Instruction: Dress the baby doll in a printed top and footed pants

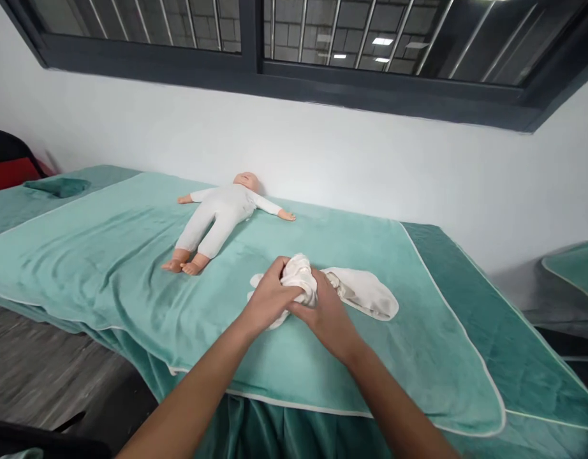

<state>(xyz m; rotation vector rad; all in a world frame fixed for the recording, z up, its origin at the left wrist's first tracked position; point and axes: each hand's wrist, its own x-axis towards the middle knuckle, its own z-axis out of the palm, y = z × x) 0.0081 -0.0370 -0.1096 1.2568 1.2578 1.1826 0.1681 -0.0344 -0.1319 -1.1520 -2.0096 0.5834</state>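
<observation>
A baby doll (217,217) in a white bodysuit lies on its back on a light green towel (107,261), arms spread, head toward the wall. In front of it a white cloth garment (361,290) lies partly bunched. My left hand (270,299) and my right hand (325,315) both grip the bunched end of this white garment, fingers closed around the fabric, just above the towel. The doll lies about a forearm's length beyond and to the left of my hands.
The towel covers a bed with a darker green cover (504,357) against a white wall. A folded green cloth (59,186) lies at the far left. Another green-covered bed corner (576,268) shows at right. Dark floor lies below left.
</observation>
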